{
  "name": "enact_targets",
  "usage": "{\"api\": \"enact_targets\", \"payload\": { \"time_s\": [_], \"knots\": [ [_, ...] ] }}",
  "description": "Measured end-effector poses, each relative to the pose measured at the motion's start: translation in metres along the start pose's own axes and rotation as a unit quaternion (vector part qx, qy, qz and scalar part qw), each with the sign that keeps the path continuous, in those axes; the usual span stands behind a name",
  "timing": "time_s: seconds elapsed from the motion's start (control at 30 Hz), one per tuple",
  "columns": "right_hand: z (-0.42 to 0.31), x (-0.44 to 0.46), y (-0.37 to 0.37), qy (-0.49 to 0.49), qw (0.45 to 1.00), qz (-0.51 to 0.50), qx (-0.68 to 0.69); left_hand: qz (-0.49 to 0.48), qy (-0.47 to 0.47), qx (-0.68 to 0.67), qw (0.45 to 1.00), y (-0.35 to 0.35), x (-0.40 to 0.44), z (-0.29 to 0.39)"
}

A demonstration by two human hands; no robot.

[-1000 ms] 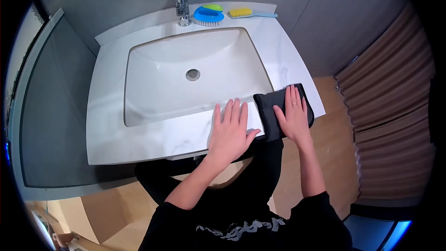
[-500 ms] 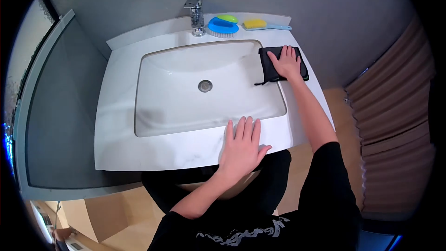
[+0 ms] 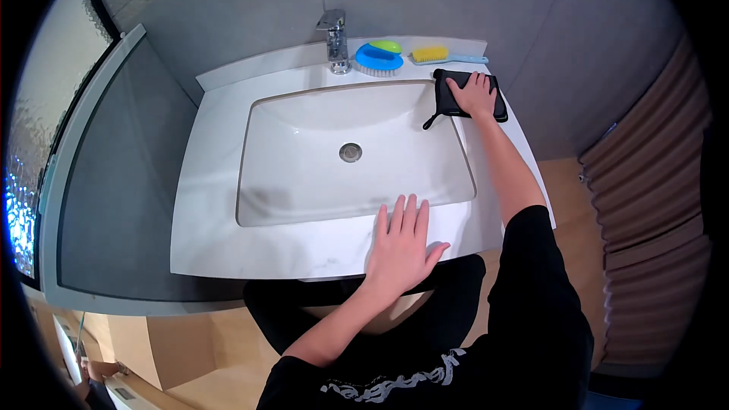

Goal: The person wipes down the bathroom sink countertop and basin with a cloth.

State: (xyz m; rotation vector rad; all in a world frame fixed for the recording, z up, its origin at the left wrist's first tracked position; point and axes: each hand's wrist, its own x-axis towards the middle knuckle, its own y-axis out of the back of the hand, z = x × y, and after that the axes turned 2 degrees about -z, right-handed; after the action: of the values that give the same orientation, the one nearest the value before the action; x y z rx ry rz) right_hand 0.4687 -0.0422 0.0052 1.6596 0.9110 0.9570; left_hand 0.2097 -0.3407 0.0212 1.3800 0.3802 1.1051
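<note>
A black zippered pouch with a short strap lies on the right side of the white counter, partly over the sink's right rim. My right hand rests flat on top of it, fingers spread rather than wrapped round it, hiding part of its upper face. At the counter's front edge, my left hand lies palm down with fingers apart and holds nothing. Its fingertips reach the front rim of the white sink.
Behind the sink stand a chrome faucet, a blue and green scrub brush, and a yellow-bristled brush with a light blue handle. A grey-framed panel is at the left, a brown pleated curtain at the right.
The pouch, under my right hand, has slid back along the counter towards the brushes. My left hand stays at the front edge. The whole view has shifted slightly.
</note>
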Motion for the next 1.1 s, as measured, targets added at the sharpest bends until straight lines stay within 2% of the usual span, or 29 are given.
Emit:
{"api": "enact_targets", "payload": {
  "time_s": [0.23,0.37,0.43,0.67,1.0,1.1],
  "knots": [
    [0.022,-0.069,0.023,0.015,1.000,-0.002,-0.009,-0.001,0.005,-0.002,1.000,-0.003,0.001,0.000],
    [0.057,-0.141,0.037,0.136,0.991,0.013,-0.006,-0.015,0.013,-0.016,1.000,0.001,-0.001,0.001],
    [0.072,-0.185,0.053,0.158,0.987,0.003,0.001,-0.013,0.010,-0.015,1.000,0.001,-0.001,0.001],
    [0.108,-0.299,0.089,0.141,0.990,0.004,-0.010,-0.026,0.013,-0.006,1.000,0.004,0.000,0.001],
    [0.098,-0.268,0.084,0.115,0.993,-0.017,-0.010,-0.037,0.015,-0.015,0.999,0.005,0.001,0.001],
    [0.095,-0.241,0.076,0.139,0.990,-0.014,-0.019,-0.030,0.014,-0.014,0.999,0.004,0.001,0.001]
  ]
}}
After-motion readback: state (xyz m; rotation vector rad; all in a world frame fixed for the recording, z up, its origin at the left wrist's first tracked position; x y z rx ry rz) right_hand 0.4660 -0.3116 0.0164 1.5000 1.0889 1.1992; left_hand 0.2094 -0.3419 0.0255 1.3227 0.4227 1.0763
